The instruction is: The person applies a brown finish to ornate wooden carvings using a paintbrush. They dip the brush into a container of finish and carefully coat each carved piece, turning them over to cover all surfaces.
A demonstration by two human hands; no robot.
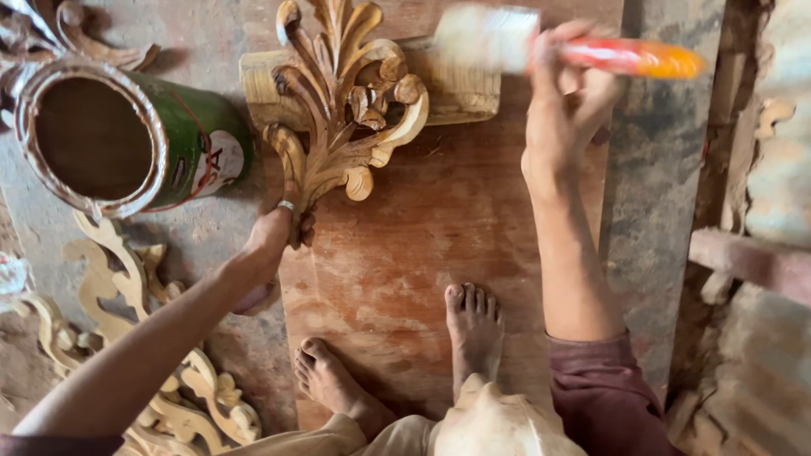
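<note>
The left hand (279,228), arm stretched forward, has its fingers clenched round the lower tip of a carved wooden ornament (342,101) lying on a reddish board (405,253) beside an open green can (127,139), while the raised right hand (562,110) grips a blurred orange-handled brush (541,44)

A reddish plywood board (439,245) lies on the grey floor (650,194) under my bare feet (405,355). On it rests a wooden block (460,89). Beside it, on the floor, stand an open green tin (127,139) and pale carved scrollwork (160,371).
</note>
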